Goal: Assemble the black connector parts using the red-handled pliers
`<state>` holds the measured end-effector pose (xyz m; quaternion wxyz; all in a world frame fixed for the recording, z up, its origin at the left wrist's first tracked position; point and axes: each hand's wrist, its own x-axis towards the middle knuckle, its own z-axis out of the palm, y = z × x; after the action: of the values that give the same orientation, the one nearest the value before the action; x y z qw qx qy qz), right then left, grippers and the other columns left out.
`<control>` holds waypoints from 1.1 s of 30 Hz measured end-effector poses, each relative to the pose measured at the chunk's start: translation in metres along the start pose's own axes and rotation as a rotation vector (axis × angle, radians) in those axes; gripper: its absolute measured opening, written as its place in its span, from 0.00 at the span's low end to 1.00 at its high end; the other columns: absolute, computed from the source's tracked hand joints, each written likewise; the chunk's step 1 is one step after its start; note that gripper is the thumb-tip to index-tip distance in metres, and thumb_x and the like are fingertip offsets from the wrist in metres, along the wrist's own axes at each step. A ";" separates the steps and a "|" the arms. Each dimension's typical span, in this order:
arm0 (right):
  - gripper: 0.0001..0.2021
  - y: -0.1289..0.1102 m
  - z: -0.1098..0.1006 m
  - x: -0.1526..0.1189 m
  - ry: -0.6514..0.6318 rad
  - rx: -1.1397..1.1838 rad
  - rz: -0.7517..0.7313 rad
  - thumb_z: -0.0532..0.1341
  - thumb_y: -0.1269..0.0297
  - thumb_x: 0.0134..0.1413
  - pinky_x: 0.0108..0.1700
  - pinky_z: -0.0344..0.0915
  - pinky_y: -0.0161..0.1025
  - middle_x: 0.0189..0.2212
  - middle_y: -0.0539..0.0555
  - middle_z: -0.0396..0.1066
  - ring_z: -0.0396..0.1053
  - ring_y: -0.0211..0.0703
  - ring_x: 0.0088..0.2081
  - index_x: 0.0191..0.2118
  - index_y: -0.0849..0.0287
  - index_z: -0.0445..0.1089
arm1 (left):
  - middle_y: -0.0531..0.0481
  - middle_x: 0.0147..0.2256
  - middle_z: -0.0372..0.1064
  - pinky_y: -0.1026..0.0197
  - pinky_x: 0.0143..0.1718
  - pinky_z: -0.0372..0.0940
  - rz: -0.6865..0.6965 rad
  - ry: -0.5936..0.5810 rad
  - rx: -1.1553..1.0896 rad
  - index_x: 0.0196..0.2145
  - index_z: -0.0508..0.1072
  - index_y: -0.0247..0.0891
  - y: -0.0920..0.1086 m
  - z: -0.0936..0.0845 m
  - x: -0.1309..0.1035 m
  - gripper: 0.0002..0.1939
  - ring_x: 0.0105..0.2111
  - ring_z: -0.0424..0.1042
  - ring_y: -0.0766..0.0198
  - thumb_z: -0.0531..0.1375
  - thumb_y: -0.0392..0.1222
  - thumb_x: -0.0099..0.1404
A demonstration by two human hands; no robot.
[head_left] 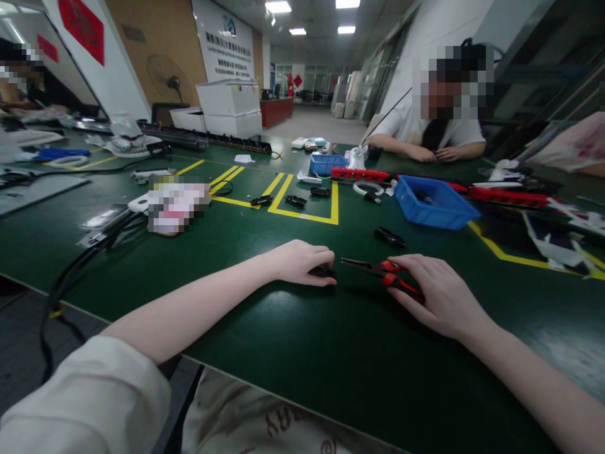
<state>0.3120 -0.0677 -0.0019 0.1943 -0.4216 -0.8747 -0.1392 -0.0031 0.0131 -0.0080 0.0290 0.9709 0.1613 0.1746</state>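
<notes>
In the head view my left hand point(306, 263) is closed around a small black part point(322, 272), mostly hidden by the fingers, low over the green table. To its right, my right hand point(432, 293) grips the red handles of needle-nose pliers point(366, 266). The pliers' jaws point left toward the left hand, with a small gap between tip and fingers. Beyond the pliers lies a loose black part point(390, 237). Further back, similar small black parts point(295, 200) rest in and beside a yellow-taped outline.
A blue bin point(435, 202) with dark items stands at right, a smaller blue bin point(328, 164) behind. Red strips point(362, 174) run along the table. Black cables point(94, 246) and a phone-like device point(104, 216) lie left. Another person point(428, 135) sits across the green table point(283, 340).
</notes>
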 end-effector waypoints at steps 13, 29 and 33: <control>0.20 -0.005 0.003 -0.003 -0.053 0.158 0.033 0.61 0.54 0.60 0.45 0.74 0.49 0.47 0.61 0.74 0.74 0.53 0.45 0.54 0.56 0.67 | 0.49 0.32 0.72 0.64 0.27 0.59 0.105 0.038 0.056 0.37 0.69 0.37 0.000 0.002 0.000 0.20 0.27 0.71 0.66 0.55 0.58 0.72; 0.18 -0.014 0.004 -0.005 -0.084 0.348 0.151 0.60 0.52 0.61 0.43 0.75 0.47 0.48 0.59 0.71 0.74 0.51 0.44 0.54 0.53 0.68 | 0.48 0.33 0.73 0.62 0.31 0.61 0.138 0.049 0.124 0.39 0.70 0.37 0.004 -0.002 0.000 0.21 0.27 0.71 0.64 0.53 0.60 0.72; 0.17 -0.020 0.004 -0.005 -0.066 0.374 0.207 0.58 0.51 0.63 0.42 0.74 0.47 0.47 0.58 0.71 0.73 0.50 0.43 0.52 0.52 0.68 | 0.48 0.33 0.74 0.62 0.31 0.61 0.137 0.064 0.121 0.40 0.70 0.37 0.003 -0.002 0.000 0.21 0.28 0.71 0.64 0.54 0.60 0.72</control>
<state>0.2980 -0.0818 -0.0097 0.2536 -0.4703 -0.8432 0.0600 -0.0025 0.0101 -0.0058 -0.0468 0.9736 0.1054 0.1971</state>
